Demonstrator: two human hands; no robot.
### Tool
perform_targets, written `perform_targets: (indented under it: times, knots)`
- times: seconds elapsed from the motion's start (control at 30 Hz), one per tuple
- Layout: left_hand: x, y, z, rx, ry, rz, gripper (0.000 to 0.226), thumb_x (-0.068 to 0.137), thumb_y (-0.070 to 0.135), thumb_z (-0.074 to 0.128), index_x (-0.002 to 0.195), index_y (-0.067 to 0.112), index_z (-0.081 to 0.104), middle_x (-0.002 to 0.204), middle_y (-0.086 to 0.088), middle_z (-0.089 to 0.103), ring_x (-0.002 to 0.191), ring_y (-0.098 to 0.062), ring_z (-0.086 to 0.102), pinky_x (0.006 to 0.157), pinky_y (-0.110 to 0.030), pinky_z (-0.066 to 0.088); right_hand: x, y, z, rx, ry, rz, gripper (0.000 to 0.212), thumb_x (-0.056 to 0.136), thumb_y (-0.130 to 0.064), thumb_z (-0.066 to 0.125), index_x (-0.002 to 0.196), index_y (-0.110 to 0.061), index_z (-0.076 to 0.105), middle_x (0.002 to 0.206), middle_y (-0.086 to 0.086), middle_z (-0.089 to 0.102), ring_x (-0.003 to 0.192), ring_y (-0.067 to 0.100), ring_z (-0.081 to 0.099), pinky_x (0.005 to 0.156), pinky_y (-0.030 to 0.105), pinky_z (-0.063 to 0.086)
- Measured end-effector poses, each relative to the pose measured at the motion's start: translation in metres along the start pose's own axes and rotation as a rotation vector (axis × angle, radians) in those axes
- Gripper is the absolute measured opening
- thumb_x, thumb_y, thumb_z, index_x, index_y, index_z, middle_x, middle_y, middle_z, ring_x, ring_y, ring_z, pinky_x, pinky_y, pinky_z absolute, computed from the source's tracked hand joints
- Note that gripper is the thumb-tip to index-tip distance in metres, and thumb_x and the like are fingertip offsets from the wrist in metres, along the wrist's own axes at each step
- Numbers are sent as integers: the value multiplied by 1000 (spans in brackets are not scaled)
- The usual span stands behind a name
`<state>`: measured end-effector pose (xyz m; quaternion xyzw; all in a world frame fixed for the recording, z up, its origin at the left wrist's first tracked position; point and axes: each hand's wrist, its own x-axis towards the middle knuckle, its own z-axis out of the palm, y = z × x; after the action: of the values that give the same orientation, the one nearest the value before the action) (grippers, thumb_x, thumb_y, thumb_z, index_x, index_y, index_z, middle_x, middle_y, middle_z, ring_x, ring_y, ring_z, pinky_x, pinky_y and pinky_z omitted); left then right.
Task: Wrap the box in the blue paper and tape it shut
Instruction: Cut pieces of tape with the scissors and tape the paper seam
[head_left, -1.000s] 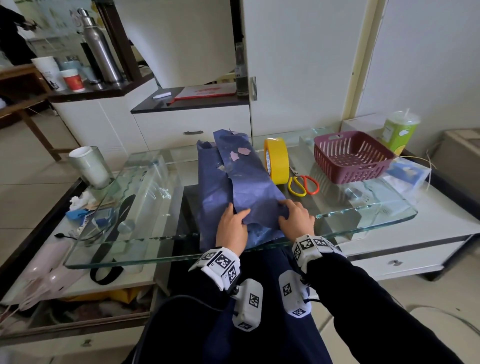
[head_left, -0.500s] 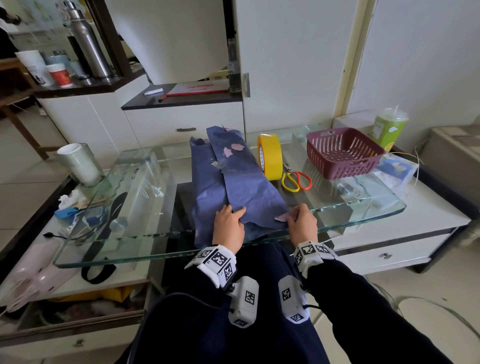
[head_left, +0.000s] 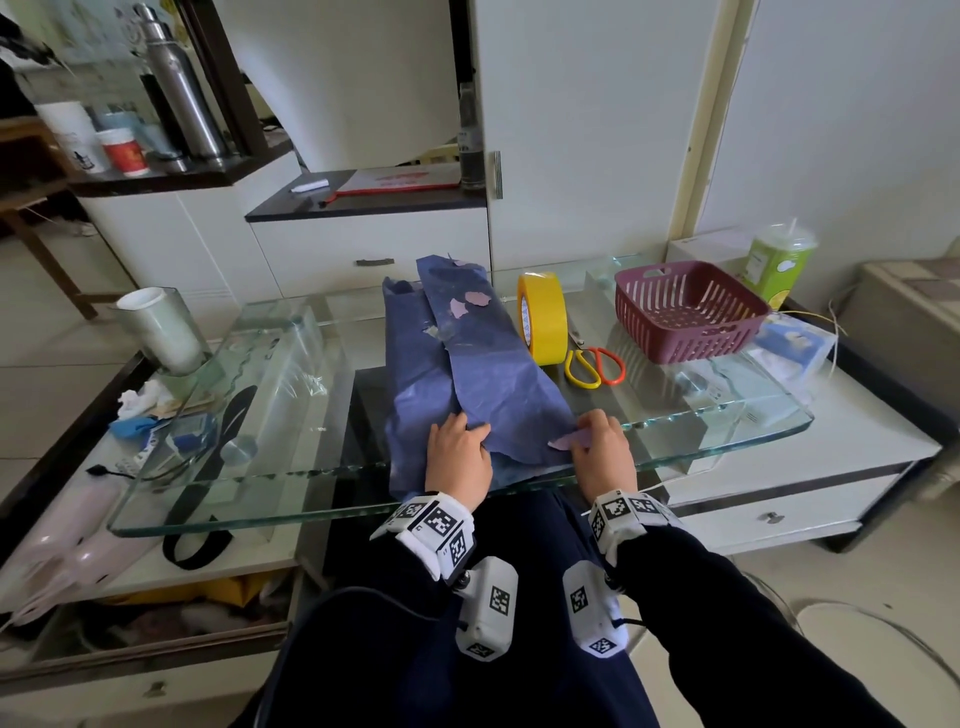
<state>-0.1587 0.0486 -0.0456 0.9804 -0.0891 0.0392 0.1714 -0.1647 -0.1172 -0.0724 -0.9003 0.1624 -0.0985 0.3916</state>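
A glass tabletop on a low white cabinet, with white drawers and a wall behind. On it, under and just beyond both hands, lies the blue paper, folded over into a long bundle. No box visible anywhere; presumably inside the paper.

Left hand: rests flat on the near end of the bundle, fingers fairly straight, thumb out along the edge of the upper flap. Grips nothing. Seems to pin the lower layer, to stop the wrap sliding or springing open.

Right hand: curls its fingers at the near right corner of the upper flap, thumb down on a pinkish patch there, pinching the paper. Probably draws the flap taut across the top ahead of any taping. Patch either tape or the paper's reverse, impossible to tell.

Long axis of the bundle: runs straight away from the hands, near end at the table's front edge, far end pointing towards the drawers and leaning slightly left. Overlap seam along the same line, starting between the two hands.

Yellow tape roll: stands on edge beyond the right hand, just beside the bundle. Scissors: between roll and right hand, a little to the outside. Both close on that side, likely for a quick reach after flattening. No tape yet across the seam near the hands.
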Motion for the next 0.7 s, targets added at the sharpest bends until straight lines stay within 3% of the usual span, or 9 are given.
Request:
perform_targets:
  times: [0.07,0.23,0.33,0.4,0.47,0.57,0.63,0.7]
  knots:
    - [0,3,-1,-19,24,4,42,92,5,41,132,14,51,137,-4,46,131,-23,38,114,-36,16,3,-1,-2,-26,-8,14,29,87,-10,57,114,-3,52,116,18,54,108,38,52,90,42,43]
    - [2,14,-15,-333,187,-42,48,87,-7,40,129,11,53,136,-3,54,124,-25,49,102,-31,37,8,-9,-8,-186,75,75,43,83,-17,59,124,-9,47,127,13,47,121,33,42,99,41,31]
    - [3,18,-20,-405,265,-26,54,79,-14,40,126,9,54,137,-6,50,129,-25,45,107,-35,33,9,-13,-9,-269,65,-34,51,81,-15,57,131,-17,45,136,6,41,128,28,34,106,40,21]
    - [3,17,-20,-231,303,-71,58,77,-9,47,130,14,50,144,-4,42,135,-26,37,115,-42,21,10,-17,-8,-284,16,-149,52,82,-14,55,132,-21,45,143,2,37,133,24,30,109,38,15]
    - [3,14,-19,-108,264,-191,60,83,6,53,139,20,37,154,-2,25,143,-25,21,117,-47,11,11,-22,-6,-292,-32,-226,52,84,-15,55,134,-23,45,148,-1,32,136,21,28,111,36,12]
    - [2,7,-18,-147,119,-332,66,88,32,56,144,19,24,158,-7,9,145,-28,11,114,-49,17,13,-28,-3,-263,-106,-265,54,85,-17,55,137,-24,42,152,-2,28,139,21,25,112,36,13]
    - [2,3,-16,-199,34,-319,71,89,36,56,146,14,21,158,-10,4,144,-31,13,112,-44,23,13,-31,-2,-239,-158,-281,57,84,-19,56,138,-25,41,153,-3,26,140,20,23,112,36,14]
    - [2,2,-13,-200,10,-246,74,90,33,57,148,9,18,158,-14,-1,145,-32,11,114,-37,18,14,-31,-2,-218,-181,-290,60,82,-18,57,139,-25,40,154,-3,24,141,18,22,111,35,14]
